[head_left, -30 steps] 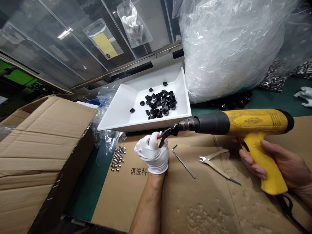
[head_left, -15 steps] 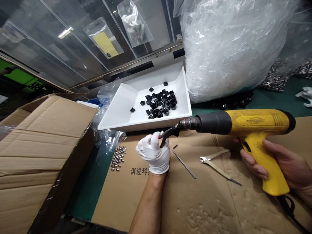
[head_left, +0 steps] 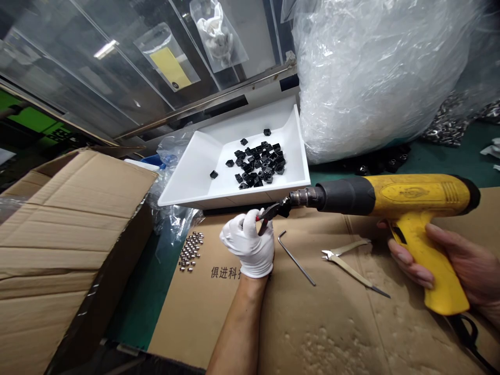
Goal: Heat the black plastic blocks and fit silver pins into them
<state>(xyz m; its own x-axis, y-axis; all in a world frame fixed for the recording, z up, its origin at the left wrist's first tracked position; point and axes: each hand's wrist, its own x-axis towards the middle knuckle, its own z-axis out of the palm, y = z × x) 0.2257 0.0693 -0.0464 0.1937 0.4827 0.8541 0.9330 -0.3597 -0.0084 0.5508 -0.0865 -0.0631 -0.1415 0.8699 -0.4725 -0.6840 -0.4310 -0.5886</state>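
Note:
My left hand point(head_left: 248, 245), in a white glove, is shut on small pliers point(head_left: 269, 213) with a red grip. A small black part point(head_left: 284, 207) sits at the pliers' jaws, right at the metal nozzle of a yellow and black heat gun point(head_left: 406, 195). My right hand point(head_left: 437, 260), bare, wraps the gun's yellow handle. Beyond them, a white tray point(head_left: 234, 197) holds a heap of similar black parts point(head_left: 255, 166). The pliers' jaws are partly hidden by the gloved fingers.
A large bag of clear plastic point(head_left: 375, 78) stands behind the tray. An open cardboard box point(head_left: 70, 229) fills the left. On the cardboard sheet point(head_left: 312, 317) lie small steel nuts point(head_left: 190, 251), an Allen key point(head_left: 295, 258) and a pair of snips point(head_left: 347, 265).
The whole view has drifted slightly right and up. Both hands keep their hold, with the black part still at the gun's nozzle.

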